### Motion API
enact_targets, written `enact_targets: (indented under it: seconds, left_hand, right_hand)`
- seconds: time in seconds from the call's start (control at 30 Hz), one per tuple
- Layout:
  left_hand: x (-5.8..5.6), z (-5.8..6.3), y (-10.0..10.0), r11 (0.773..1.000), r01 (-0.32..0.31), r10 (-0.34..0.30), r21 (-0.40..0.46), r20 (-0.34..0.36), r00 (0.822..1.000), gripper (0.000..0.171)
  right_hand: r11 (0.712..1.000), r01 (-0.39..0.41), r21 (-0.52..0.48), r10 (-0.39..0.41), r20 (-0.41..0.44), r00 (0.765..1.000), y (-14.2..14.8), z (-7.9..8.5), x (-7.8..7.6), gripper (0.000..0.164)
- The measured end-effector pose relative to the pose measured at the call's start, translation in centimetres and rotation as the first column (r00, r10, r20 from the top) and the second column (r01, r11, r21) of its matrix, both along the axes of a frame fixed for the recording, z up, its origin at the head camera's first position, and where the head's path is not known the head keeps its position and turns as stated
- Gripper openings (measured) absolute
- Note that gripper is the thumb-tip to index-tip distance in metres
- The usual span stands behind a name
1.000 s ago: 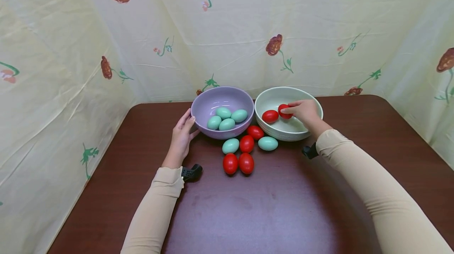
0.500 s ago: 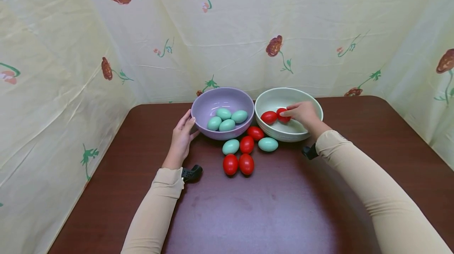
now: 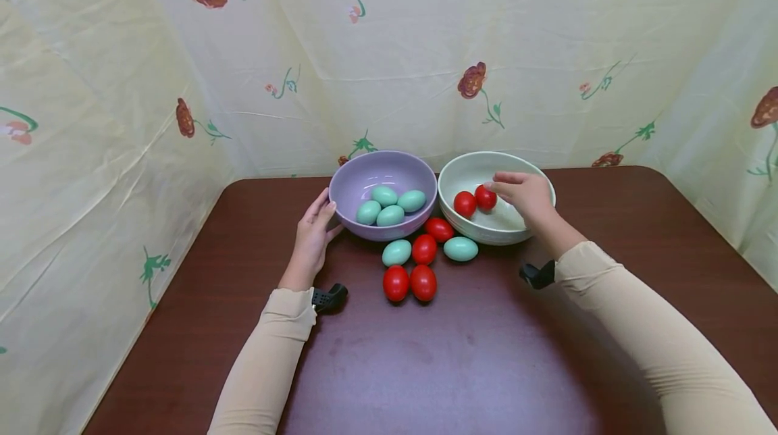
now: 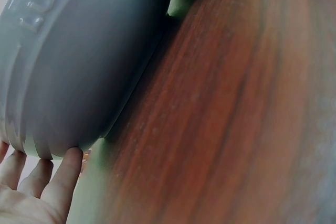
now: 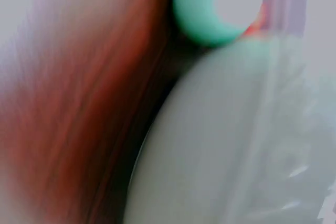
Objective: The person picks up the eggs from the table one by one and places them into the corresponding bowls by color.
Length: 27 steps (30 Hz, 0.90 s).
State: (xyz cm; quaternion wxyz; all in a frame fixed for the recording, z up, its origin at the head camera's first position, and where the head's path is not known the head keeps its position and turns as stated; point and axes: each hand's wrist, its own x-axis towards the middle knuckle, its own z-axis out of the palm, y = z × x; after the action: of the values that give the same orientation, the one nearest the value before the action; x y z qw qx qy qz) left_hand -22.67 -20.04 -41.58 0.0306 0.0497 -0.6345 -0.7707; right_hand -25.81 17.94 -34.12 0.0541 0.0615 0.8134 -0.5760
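Observation:
My left hand (image 3: 311, 236) rests against the left side of a purple bowl (image 3: 383, 231), fingers spread. In the left wrist view, the fingertips of that hand (image 4: 37, 192) touch the bowl's outer wall (image 4: 79, 72). Several mint-green eggs (image 3: 390, 215) lie inside this bowl. My right hand (image 3: 525, 198) hovers over a pale green bowl (image 3: 501, 236), its fingertips just by a red egg (image 3: 485, 198). A second red egg (image 3: 464, 205) lies beside that one in the bowl. The right wrist view does not show the hand.
In front of the bowls on the brown table (image 3: 462, 367) lie several red eggs (image 3: 423, 283) and two mint-green eggs, one on the left (image 3: 397, 252) and one on the right (image 3: 460, 249). A flowered cloth (image 3: 395, 50) hangs behind the table.
My right hand has let go of the red egg in the pale green bowl and drawn slightly back. Both red eggs there have turned a little. The left hand stays at the purple bowl.

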Motion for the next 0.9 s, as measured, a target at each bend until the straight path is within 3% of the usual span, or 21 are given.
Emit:
enact_targets:
  seconds: [0.13,0.23,0.37,0.43,0.57,0.63,0.8,0.9]
  left_hand:
    - [0.0,-0.1,0.0,1.0,0.0,0.0,0.002,-0.002,1.0,0.055]
    - [-0.1,-0.1,0.0,1.0,0.001,-0.001,0.002,-0.001,1.0,0.055]
    - [-0.1,-0.1,-0.1,1.0,-0.002,0.002,-0.002,0.001,1.0,0.056]
    - [0.0,-0.1,-0.1,1.0,-0.002,0.002,-0.008,0.004,1.0,0.056]
    - [0.1,0.0,-0.1,1.0,-0.001,0.001,-0.013,0.009,1.0,0.056]
    - [0.1,0.0,-0.1,1.0,0.004,-0.004,-0.009,0.007,1.0,0.056]
    - [-0.1,0.0,0.0,1.0,0.007,-0.007,-0.004,0.002,1.0,0.056]
    - [-0.1,0.0,0.0,1.0,0.004,-0.004,-0.012,0.003,1.0,0.056]
  right_hand:
    - [0.983,-0.032,-0.182,0.029,-0.021,0.999,-0.3,0.8,2.8,0.063]
    - [0.942,-0.076,-0.327,0.071,-0.025,0.997,-0.3,1.1,4.8,0.061]
    - [0.905,-0.111,-0.411,0.105,-0.037,0.994,-0.2,1.3,6.9,0.031]
    - [0.895,-0.119,-0.43,0.113,-0.039,0.993,-0.1,1.2,7.7,0.017]
    - [0.88,-0.155,-0.449,0.158,-0.03,0.987,0.2,0.5,9.2,0.017]
    - [0.879,-0.18,-0.442,0.188,-0.026,0.982,0.3,-0.1,9.9,0.022]
    - [0.896,-0.193,-0.401,0.204,-0.015,0.979,0.2,-1.6,11.1,0.053]
    - [0.909,-0.185,-0.372,0.197,-0.005,0.98,0.2,-2.2,11.5,0.059]
